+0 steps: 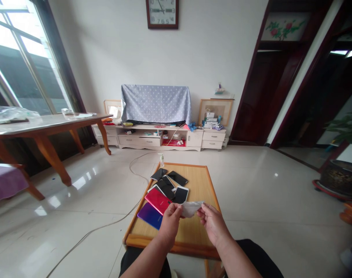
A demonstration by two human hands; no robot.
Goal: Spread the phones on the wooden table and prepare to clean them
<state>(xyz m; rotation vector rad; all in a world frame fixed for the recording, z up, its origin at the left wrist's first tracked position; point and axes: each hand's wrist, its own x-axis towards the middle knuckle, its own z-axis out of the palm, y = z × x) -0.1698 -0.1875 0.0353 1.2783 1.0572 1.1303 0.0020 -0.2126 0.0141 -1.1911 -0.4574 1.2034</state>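
Grey-white cloth (190, 209) is located at the lower centre of the frame, spread between my two hands above the small wooden table (197, 181). My left hand (170, 220) grips the cloth's left end, thumb against fingers. My right hand (212, 220) pinches the right end between thumb and fingertips, with the remaining fingers curled. The cloth hangs slightly slack between both grips.

Devices lie flat on the left half of the table top. Nearest to my left hand are the red device (157, 199) and, lower in the frame, the blue-purple device (149, 215), partly overlapped by the red one. Whether my left hand touches either, I cannot tell. Just above the cloth lies the white-framed device (181, 194). Further up are a black device (177, 178) and, at the far left corner, a dark device (158, 174); others overlap between them.

A pump bottle (162, 159) stands upright at the table's far edge. At the lower left, a cable (97, 227) runs across the tiled floor (251, 181). At upper centre, a clock (163, 13) is mounted on the wall.
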